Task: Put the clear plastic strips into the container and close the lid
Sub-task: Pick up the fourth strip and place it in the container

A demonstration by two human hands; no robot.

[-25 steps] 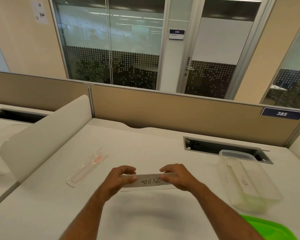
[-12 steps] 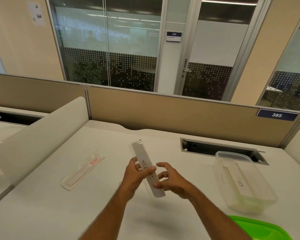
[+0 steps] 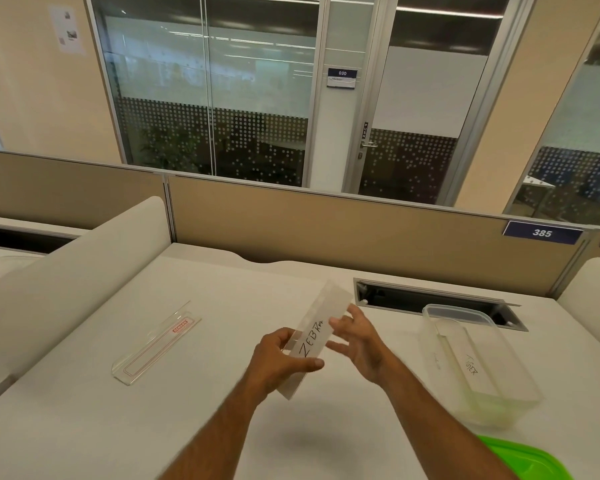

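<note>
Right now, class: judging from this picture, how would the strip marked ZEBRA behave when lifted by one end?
Probably stiff: the ZEBRA strip stays straight though the left hand grips only its lower part. Likely light, since that one grip carries it. Its glossy clear plastic may be slippery.

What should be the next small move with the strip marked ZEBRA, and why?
Probably carry the ZEBRA strip, which the left hand grips above the desk, rightward to the open container; the right hand is open beside it, and the green lid lies off.

container (image 3: 478, 368) top open | desk (image 3: 222, 410) bare between hands and container | lid (image 3: 530, 459) near-right
</note>
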